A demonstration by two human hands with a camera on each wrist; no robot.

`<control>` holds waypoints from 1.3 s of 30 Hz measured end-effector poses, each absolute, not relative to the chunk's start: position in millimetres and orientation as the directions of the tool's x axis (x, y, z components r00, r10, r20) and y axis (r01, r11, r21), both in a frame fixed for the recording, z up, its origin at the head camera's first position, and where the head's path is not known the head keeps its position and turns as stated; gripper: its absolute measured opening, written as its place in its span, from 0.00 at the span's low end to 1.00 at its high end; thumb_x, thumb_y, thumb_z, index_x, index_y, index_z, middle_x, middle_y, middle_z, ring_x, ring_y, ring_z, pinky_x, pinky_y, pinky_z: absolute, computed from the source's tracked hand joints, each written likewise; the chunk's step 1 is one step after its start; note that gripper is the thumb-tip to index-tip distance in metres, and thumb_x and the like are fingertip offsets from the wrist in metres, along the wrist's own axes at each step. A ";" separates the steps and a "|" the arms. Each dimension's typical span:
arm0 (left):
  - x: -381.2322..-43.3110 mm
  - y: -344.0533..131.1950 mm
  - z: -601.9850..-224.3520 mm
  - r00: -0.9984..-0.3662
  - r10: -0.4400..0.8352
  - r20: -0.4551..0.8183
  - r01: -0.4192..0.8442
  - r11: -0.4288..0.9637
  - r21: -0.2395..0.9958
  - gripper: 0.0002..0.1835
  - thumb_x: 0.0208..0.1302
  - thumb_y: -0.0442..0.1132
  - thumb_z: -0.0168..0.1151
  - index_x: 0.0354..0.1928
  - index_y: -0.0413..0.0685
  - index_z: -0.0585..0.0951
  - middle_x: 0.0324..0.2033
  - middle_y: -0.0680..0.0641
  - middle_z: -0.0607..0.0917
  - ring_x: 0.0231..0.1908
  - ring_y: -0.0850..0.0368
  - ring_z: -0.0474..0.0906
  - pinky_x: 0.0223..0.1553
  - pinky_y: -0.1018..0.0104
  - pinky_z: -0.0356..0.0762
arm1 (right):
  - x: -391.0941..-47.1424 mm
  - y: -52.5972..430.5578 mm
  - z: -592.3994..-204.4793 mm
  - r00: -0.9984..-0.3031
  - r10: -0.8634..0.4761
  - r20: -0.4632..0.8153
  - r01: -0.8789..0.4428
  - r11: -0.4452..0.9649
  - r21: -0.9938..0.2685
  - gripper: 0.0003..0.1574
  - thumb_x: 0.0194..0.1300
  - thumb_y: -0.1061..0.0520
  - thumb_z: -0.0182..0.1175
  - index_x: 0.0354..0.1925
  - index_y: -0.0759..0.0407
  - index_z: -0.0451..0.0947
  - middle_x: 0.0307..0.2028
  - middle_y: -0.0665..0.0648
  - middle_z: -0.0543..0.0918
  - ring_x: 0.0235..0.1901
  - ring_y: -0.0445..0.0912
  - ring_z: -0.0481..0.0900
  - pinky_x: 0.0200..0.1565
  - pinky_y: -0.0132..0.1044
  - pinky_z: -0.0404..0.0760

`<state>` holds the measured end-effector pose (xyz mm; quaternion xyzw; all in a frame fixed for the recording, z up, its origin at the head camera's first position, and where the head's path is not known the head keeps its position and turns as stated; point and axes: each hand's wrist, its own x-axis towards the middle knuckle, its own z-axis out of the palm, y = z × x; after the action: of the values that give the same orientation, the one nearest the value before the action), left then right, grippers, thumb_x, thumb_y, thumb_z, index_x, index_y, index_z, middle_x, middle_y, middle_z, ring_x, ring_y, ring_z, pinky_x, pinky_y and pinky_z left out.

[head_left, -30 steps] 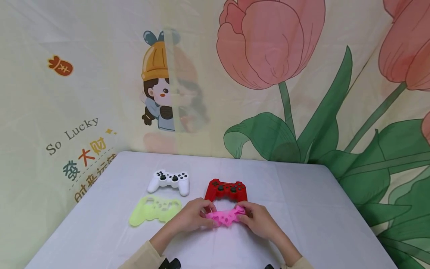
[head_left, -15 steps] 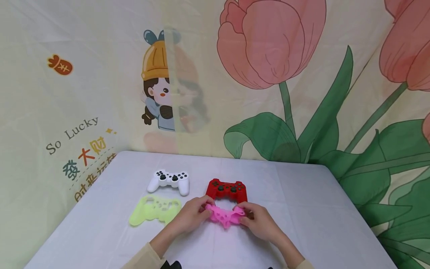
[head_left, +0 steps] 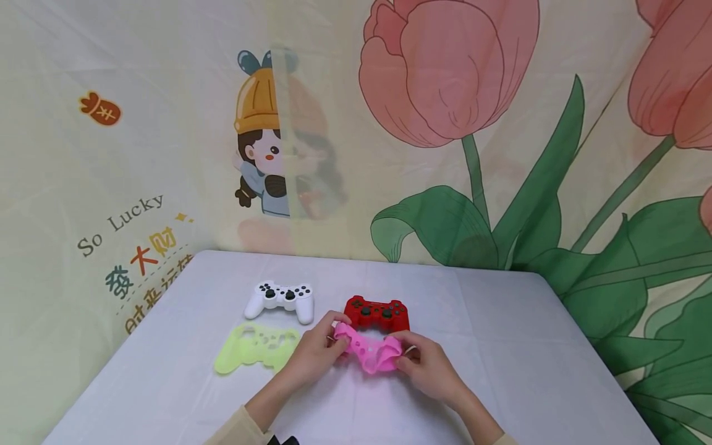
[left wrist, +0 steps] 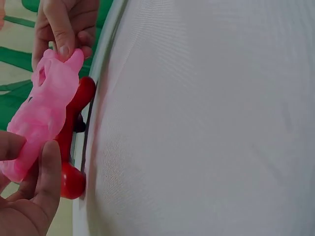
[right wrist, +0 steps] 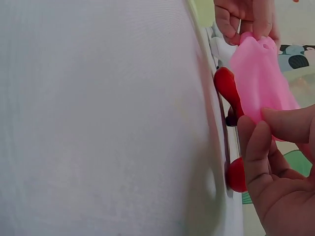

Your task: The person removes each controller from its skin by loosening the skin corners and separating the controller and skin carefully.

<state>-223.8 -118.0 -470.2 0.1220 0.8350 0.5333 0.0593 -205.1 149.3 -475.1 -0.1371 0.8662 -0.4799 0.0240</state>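
A soft pink controller skin [head_left: 369, 353] is stretched between both hands, above the table in front of the red game controller [head_left: 376, 314]. My left hand [head_left: 316, 351] pinches its left end between thumb and fingers. The right hand [head_left: 431, 366] pinches the other end, where the skin is folded and bunched. In the left wrist view the pink skin [left wrist: 47, 98] hangs limp and hollow, with a hole showing near the far end. Beyond it the red controller [left wrist: 73, 181] lies on the table, partly hidden by the skin. In the right wrist view thumb and fingers press the skin [right wrist: 258, 73] from both sides.
A white game controller [head_left: 280, 301] lies at the back left of the white-covered table [head_left: 500, 346]. In front of it lies a flat yellow-green controller skin [head_left: 253, 348], its right end partly behind my left hand. A printed curtain [head_left: 334, 235] hangs behind the table.
The left hand has moved up and slightly left with its end of the pink skin. The skin has turned from bunched to more spread and slanted. The right hand has stayed nearly in place.
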 end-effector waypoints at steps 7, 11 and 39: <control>-221.9 -121.4 -469.8 -0.983 0.183 0.001 0.062 0.325 0.944 0.26 0.72 0.42 0.71 0.59 0.45 0.64 0.35 0.51 0.90 0.37 0.53 0.88 0.40 0.67 0.82 | -204.3 148.6 -472.5 -0.989 -0.142 0.037 -0.101 0.479 -0.872 0.30 0.65 0.65 0.73 0.62 0.51 0.79 0.41 0.53 0.82 0.39 0.48 0.81 0.41 0.31 0.85; -219.2 -123.7 -467.9 -0.991 0.136 -0.007 0.032 0.283 0.958 0.29 0.71 0.41 0.71 0.60 0.44 0.62 0.36 0.50 0.90 0.37 0.52 0.90 0.42 0.66 0.83 | -201.1 147.1 -467.8 -0.998 -0.069 0.015 -0.042 0.415 -0.909 0.27 0.63 0.67 0.74 0.56 0.57 0.74 0.40 0.56 0.82 0.39 0.48 0.82 0.41 0.31 0.86; -208.8 -131.3 -472.0 -0.991 0.040 0.129 0.135 0.238 0.962 0.13 0.68 0.38 0.74 0.53 0.53 0.91 0.41 0.50 0.91 0.39 0.57 0.89 0.43 0.67 0.88 | -188.4 154.5 -466.6 -0.997 0.029 0.073 -0.060 0.309 -0.949 0.15 0.66 0.59 0.75 0.52 0.52 0.90 0.40 0.53 0.87 0.40 0.46 0.84 0.42 0.30 0.86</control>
<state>-208.8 -131.3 -472.0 0.0556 0.7859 0.6146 -0.0388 -188.4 154.5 -466.6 -0.0098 0.8080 -0.5878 -0.0380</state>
